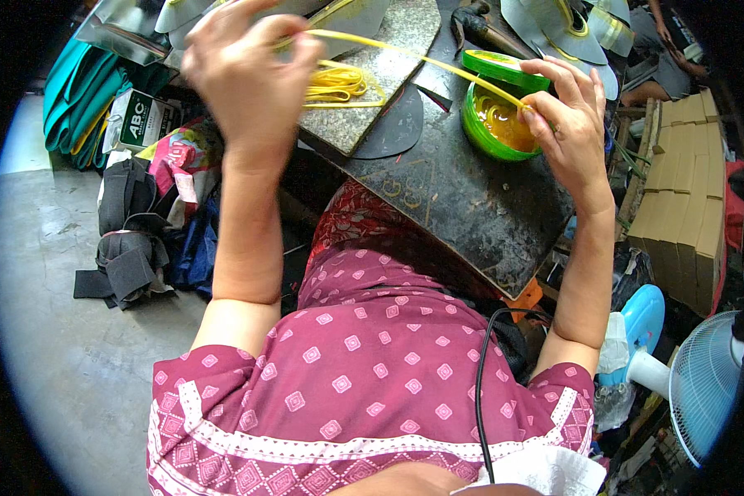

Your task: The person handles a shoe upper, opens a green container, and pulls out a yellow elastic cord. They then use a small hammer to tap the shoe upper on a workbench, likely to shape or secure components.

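A narrow yellow strip (pixel 422 58) stretches between my two hands above the work table. My left hand (pixel 252 91), a little blurred, is closed on its left end, with the fingers bent. Over a round green tub (pixel 489 149), my right hand (pixel 577 136) pinches the strip between thumb and fingers. Amber, glue-like stuff fills the tub, and some of the strip's far end appears to lie in it. A green lid (pixel 504 69) rests at the tub's far rim, close to my right fingers. Beside my left hand, a folded bundle of yellow strip (pixel 336 83) lies on a speckled stone slab (pixel 409 33).
A hammer (pixel 489 35) and grey curved sheet pieces (pixel 554 29) lie at the table's far side. The dark table's (pixel 496 223) near corner points toward me. Left are green folded sheets (pixel 78 99) and dark scraps (pixel 128 264); right, a fan (pixel 707 388) and stacked cardboard (pixel 682 182).
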Motion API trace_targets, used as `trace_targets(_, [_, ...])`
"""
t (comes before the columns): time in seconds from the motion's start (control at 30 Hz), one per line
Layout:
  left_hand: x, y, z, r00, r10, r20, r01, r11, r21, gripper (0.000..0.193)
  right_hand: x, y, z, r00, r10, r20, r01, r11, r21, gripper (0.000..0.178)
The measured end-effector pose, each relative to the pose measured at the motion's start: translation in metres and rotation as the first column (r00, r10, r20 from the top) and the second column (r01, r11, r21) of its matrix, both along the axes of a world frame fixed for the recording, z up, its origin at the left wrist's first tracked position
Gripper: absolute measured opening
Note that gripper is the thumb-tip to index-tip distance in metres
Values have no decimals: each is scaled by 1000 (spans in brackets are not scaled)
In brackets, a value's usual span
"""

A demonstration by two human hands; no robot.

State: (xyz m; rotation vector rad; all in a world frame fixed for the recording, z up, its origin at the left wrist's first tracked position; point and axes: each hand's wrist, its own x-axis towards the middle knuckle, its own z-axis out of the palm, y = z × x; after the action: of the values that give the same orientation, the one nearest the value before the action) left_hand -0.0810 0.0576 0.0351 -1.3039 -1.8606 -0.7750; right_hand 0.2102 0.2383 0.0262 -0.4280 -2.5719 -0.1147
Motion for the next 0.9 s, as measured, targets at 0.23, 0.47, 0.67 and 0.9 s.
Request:
trace_targets(0.23, [-37, -19, 1, 960, 280, -26, -281, 958, -56, 27, 1, 4, -1, 1000, -6, -26, 5, 999, -36, 10])
trace_targets(0.47, [116, 71, -20, 835, -550, -8, 546, 827, 136, 12, 0, -2, 9, 1000, -4, -29, 4, 1000, -19, 14])
trace_targets(0.67, [136, 82, -20, 872, -490, -15, 485, 857, 176, 8, 1, -6, 11, 994, 48, -98, -51, 998, -29, 21])
trace_targets(0.9, [131, 82, -19, 925, -378, -44, 379, 909, 175, 10, -10, -8, 11, 991, 50, -125, -66, 989, -131, 17])
